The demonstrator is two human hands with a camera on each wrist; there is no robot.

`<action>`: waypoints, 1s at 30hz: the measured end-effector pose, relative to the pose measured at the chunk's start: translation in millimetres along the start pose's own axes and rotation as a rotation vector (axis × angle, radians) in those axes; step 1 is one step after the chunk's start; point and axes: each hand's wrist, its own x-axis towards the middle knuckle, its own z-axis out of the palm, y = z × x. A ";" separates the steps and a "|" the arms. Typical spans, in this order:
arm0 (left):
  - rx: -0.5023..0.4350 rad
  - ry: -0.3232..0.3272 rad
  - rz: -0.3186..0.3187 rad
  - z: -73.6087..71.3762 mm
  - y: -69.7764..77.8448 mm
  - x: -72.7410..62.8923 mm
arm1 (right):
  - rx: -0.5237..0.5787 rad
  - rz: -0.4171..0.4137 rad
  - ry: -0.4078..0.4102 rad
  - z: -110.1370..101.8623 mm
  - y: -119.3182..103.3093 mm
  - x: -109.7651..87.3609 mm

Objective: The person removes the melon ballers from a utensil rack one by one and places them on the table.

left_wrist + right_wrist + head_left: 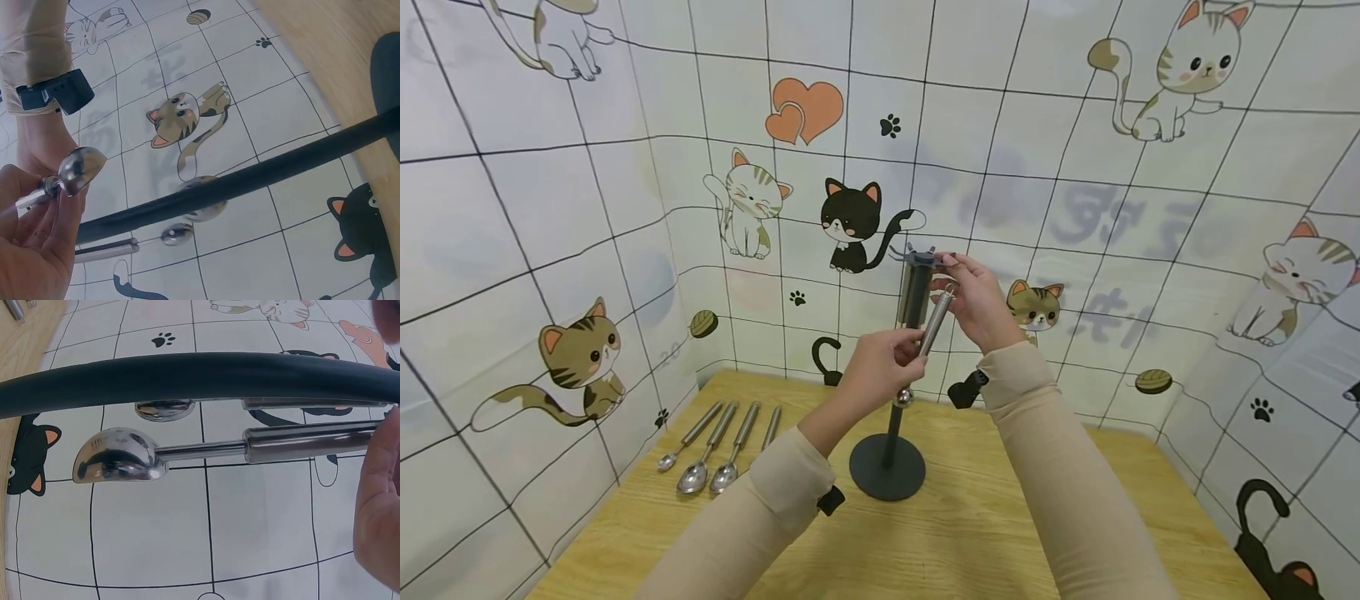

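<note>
My left hand grips a metal spoon by its handle, ring end up. Its deep round bowl points down below the fingers. My right hand is at the top of a dark utensil stand, thumb and fingertips pinching one of its hooks. The spoon's ring is just in front of the right-hand fingers, apart from the hook as far as I can see. Beside the pole in the right wrist view hangs a metal spoon; another hanging spoon is partly hidden behind the pole.
Several metal spoons lie side by side on the wooden table, left of the stand, including a small one and a larger one; my left sleeve covers part of the row. A cat-print wall covering rises close behind the stand.
</note>
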 end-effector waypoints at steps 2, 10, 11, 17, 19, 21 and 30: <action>-0.005 0.003 -0.011 -1.5 -4.8 -2.9 | 0.007 -0.003 -0.001 0.9 -0.5 0.5; -0.027 0.010 -0.077 -6.8 -23.4 -15.3 | 0.029 0.002 0.027 1.7 -2.5 -1.4; -0.019 0.016 -0.084 -7.3 -26.3 -17.1 | 0.033 0.005 0.027 1.6 -2.2 -1.4; 0.060 0.071 -0.077 -14.4 -45.7 -27.4 | 0.050 0.024 0.024 1.1 -0.7 -2.0; 0.088 0.098 -0.076 -17.7 -51.7 -30.7 | 0.050 0.025 0.021 0.6 -0.8 -2.6; 0.090 0.118 -0.073 -21.4 -57.1 -34.1 | 0.054 0.026 0.014 -0.1 -0.9 -3.1; 0.058 0.118 -0.153 -36.4 -74.9 -44.4 | 0.057 0.025 -0.007 -1.2 -1.9 -5.3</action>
